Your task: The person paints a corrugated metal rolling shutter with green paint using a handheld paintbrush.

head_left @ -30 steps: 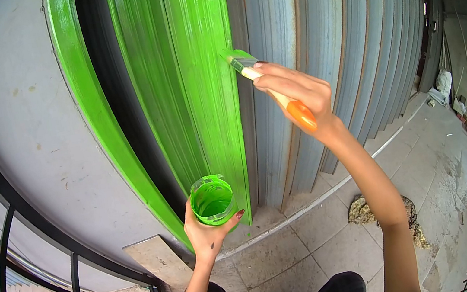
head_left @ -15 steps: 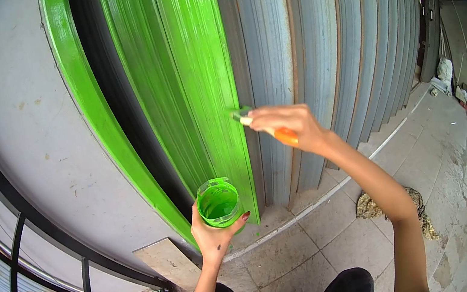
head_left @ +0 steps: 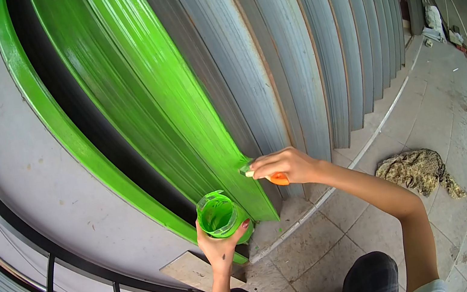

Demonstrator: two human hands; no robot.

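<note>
My left hand [head_left: 220,249] is wrapped around a clear plastic cup of green paint [head_left: 217,214], its mouth tipped toward me. In my right hand [head_left: 290,165] is a paintbrush [head_left: 278,178] with an orange and pale handle. Its green-coated bristles touch the right edge of a green-painted metal panel [head_left: 178,106], low down. The paint on this panel looks wet and glossy. Just right of the brush, the folding metal shutter [head_left: 270,67] is bare grey with rusty edges.
A crumpled patterned cloth [head_left: 415,172] lies on the tiled floor [head_left: 317,249] to the right. A flat board [head_left: 195,271] leans near the wall's foot. Black metal bars [head_left: 81,265] curve along the left. A pale floor rail [head_left: 316,206] runs below the shutter.
My right hand has moved the brush down along the panel's edge. My view has turned, so the panels slant more and the cloth shows fully. The cup stays in my left hand.
</note>
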